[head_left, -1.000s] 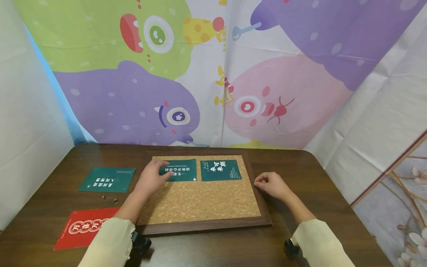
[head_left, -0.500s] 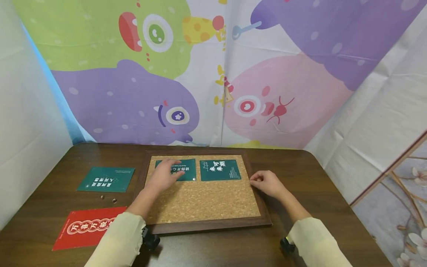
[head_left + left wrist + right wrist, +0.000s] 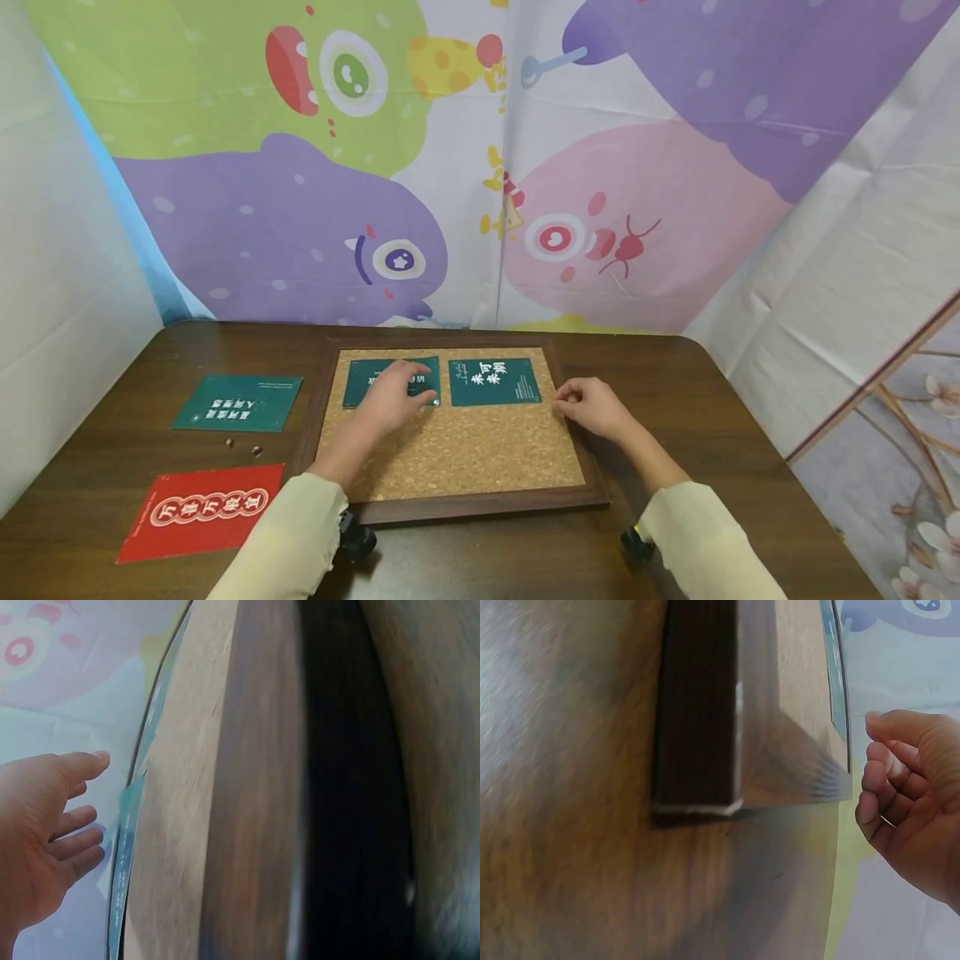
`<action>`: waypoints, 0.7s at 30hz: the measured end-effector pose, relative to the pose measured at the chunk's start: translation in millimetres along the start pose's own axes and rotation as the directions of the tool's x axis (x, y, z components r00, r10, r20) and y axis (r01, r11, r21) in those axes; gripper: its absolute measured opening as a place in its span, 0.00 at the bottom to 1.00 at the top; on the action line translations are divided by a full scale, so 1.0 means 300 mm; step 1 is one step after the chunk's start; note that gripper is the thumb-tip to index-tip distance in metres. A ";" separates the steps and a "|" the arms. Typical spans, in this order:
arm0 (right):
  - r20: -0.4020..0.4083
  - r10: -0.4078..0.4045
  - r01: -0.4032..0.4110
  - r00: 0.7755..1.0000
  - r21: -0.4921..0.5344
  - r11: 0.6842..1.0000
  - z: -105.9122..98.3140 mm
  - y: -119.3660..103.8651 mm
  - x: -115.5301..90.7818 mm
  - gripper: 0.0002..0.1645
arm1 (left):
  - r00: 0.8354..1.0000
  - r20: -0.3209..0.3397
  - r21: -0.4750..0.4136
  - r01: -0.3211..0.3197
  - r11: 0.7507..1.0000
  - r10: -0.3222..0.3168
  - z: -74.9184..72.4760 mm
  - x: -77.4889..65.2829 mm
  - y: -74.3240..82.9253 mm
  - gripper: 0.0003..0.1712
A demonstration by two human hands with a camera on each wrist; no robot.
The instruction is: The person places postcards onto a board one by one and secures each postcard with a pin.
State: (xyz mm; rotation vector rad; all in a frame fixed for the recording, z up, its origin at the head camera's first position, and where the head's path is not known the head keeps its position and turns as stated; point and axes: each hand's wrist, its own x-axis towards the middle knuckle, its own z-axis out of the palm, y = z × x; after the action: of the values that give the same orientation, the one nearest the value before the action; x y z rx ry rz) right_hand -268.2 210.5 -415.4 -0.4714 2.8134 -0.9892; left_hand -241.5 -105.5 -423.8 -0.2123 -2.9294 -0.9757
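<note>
A wood-framed cork board [image 3: 465, 457] lies on the table with two green cards on its far half. My left hand [image 3: 390, 402] is over the left card [image 3: 358, 377], covering part of its white lettering. Its thumb and fingers are spread apart and nothing shows between them in the left wrist view. A small shiny spot [image 3: 436, 402] marks that card's near right corner, close to the thumb. My right hand [image 3: 596, 408] is at the board's right edge, beside the right card [image 3: 495, 382]. Its fingers are loosely curled, with no object visible in the right wrist view.
On the brown table [image 3: 465, 567], left of the board, lie another green card [image 3: 247, 393] and a red card [image 3: 202, 510] with pale lettering. Two small metallic pieces, one a little piece [image 3: 257, 451], lie between them. A cartoon-print curtain [image 3: 480, 275] hangs behind the table.
My left hand has moved rightward across the left green card, uncovering its left part. My right hand has shifted leftward, closer to the right card. The cards and board stay in place.
</note>
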 end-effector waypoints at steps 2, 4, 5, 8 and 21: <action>0.003 0.004 -0.004 1.000 0.009 1.000 0.003 -0.005 0.007 0.08 | 1.000 -0.001 0.001 -0.007 1.000 0.007 0.014 0.004 0.006 0.24; 0.004 -0.002 0.002 1.000 0.014 1.000 0.007 -0.010 0.013 0.08 | 1.000 -0.004 0.003 -0.017 1.000 0.017 0.026 0.009 0.011 0.23; 0.005 -0.007 0.007 1.000 0.016 1.000 0.010 -0.013 0.015 0.08 | 1.000 -0.004 0.002 -0.019 1.000 0.019 0.031 0.011 0.014 0.23; 0.013 -0.007 0.007 1.000 0.022 1.000 0.018 -0.016 0.020 0.08 | 0.999 0.005 0.010 -0.037 0.999 0.037 0.044 0.017 0.022 0.23; 0.016 -0.006 0.005 1.000 0.056 0.998 0.038 -0.026 0.030 0.07 | 0.993 0.036 0.037 -0.114 0.993 0.113 0.101 0.050 0.066 0.21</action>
State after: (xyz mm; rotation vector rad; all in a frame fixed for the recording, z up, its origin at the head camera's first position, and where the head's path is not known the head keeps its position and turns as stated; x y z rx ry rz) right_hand -272.3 195.1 -419.5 -0.4783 2.7637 -1.0567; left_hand -253.6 -70.1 -435.0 -0.3932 -2.9262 -0.9065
